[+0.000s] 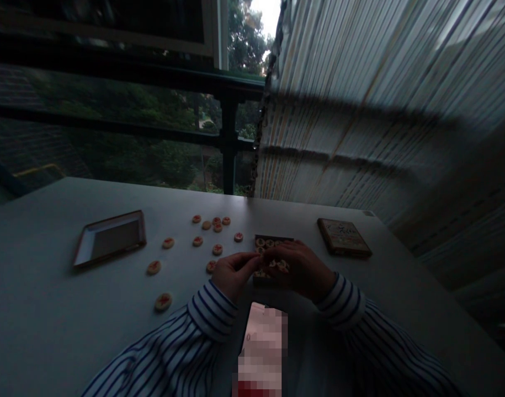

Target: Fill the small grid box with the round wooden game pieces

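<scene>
My left hand (231, 274) has its thumb and forefinger pinched together at the left edge of a dark shallow box (269, 283). My right hand (302, 270) curves over that box from the right, its fingertips meeting those of the left. Whatever sits between the fingertips is too dark and covered to make out. Rows of round Chinese chess pieces (260, 242) lie inside the box, partly hidden by the right hand. Loose discs with red characters are scattered to the left, among them a piece (211, 267) close beside my left hand.
An open lid-like tray (80, 258) lies at the left, and a flat box with a printed cover (345, 237) at the right. A lit phone (262, 342) rests between my forearms. More red-marked discs (163, 301) dot the white table (49, 309). Railing and curtain stand behind.
</scene>
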The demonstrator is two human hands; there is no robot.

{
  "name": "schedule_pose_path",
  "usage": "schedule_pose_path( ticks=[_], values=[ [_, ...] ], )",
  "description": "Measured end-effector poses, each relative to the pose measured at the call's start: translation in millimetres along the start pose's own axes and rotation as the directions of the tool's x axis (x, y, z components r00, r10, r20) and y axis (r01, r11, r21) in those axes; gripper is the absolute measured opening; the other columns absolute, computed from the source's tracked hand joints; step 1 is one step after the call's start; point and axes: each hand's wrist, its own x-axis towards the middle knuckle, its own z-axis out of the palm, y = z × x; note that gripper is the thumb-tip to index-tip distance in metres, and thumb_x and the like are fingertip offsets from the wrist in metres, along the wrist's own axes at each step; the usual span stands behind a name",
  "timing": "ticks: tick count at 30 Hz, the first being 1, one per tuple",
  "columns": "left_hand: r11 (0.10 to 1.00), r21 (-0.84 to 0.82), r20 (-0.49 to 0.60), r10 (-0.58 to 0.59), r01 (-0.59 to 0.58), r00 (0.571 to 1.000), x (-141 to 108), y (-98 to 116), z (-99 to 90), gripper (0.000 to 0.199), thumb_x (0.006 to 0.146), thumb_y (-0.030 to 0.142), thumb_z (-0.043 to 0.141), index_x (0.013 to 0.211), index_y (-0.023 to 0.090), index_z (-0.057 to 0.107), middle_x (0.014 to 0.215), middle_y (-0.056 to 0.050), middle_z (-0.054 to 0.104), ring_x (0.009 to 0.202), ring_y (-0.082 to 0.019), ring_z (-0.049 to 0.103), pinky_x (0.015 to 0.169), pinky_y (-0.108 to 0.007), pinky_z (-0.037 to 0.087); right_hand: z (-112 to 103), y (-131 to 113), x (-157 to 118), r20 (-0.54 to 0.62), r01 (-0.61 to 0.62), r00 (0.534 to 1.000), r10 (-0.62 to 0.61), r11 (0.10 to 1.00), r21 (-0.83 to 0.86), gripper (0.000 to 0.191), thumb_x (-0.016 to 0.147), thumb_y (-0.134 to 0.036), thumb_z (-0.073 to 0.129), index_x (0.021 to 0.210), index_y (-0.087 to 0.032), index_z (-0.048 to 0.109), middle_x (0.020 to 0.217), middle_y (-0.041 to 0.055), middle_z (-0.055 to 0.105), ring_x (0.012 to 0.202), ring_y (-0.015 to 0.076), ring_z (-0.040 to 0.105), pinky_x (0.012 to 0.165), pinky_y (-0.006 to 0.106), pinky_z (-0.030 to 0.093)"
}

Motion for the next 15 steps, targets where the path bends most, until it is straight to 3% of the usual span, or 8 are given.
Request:
schedule_pose_path(
  ticks=[9,15],
  values=[
    [0.931,0.315,-0.025,0.203,-0.185,0.979,-1.1,-9.4,-1.8,0.023,0.071,0.027,0.056,0.088,0.014,0.065,0.084,-0.007,0.068,0.071,-0.016,0.064,0.065,-0.027,0.054,-3.2,6.7,-2.1,0.046,-0.037,0.998,0.039,0.998,-0.051,0.015,0.076,-0.033,0.055,0.084,-0.022,0.061,0.080,0.0037,0.064,0.079,0.0152,0.057,0.071,0.028,0.036],
    [0.893,0.387,0.033,0.234,-0.228,0.972,0.5,-21.5,-2.3,0.026,0.074,0.023,0.051,0.096,0.015,0.062,0.089,-0.008,0.066,0.074,-0.016,0.063,0.065,-0.027,0.054,2.6,12.2,-3.8,0.097,-0.054,0.993,0.065,0.992,-0.115,0.016,0.075,-0.034,0.056,0.086,-0.024,0.062,0.086,0.0040,0.062,0.081,0.0168,0.055,0.069,0.029,0.035]
  ],
)
